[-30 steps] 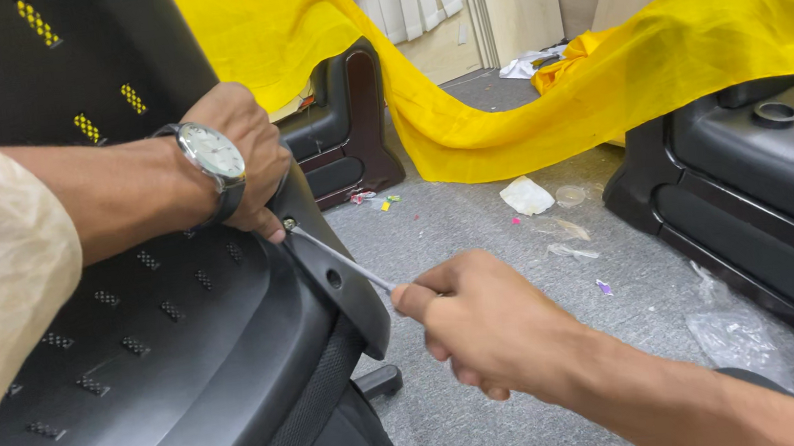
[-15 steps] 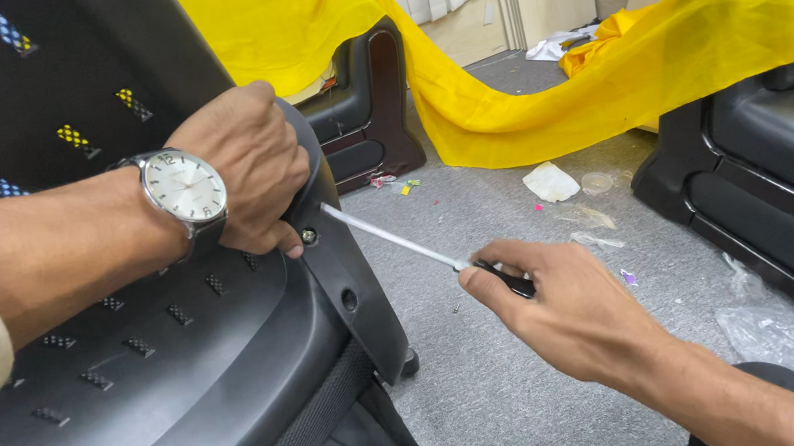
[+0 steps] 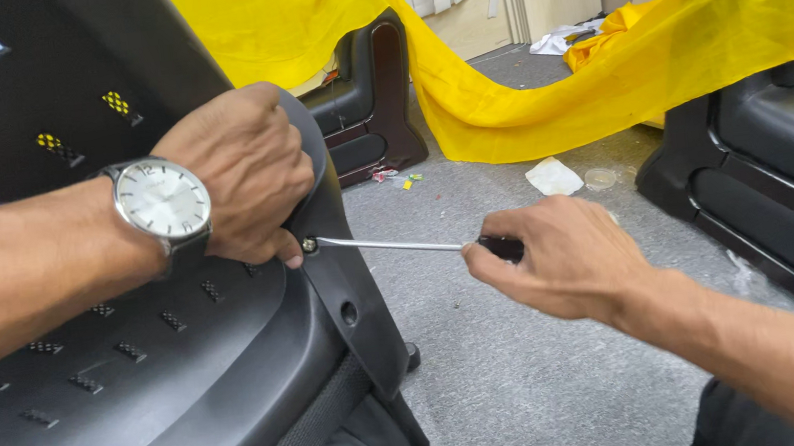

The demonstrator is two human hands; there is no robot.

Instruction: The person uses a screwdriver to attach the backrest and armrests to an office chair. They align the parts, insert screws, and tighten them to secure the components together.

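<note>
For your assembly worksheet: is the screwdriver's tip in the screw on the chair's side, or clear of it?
In. The screwdriver shaft ends on the screw in the black chair, gripped by the right hand.

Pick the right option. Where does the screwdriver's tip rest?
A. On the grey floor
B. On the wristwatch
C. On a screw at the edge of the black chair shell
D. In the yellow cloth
C: the right hand holds the screwdriver with its tip on a screw in the chair shell, beside the left hand.
</note>
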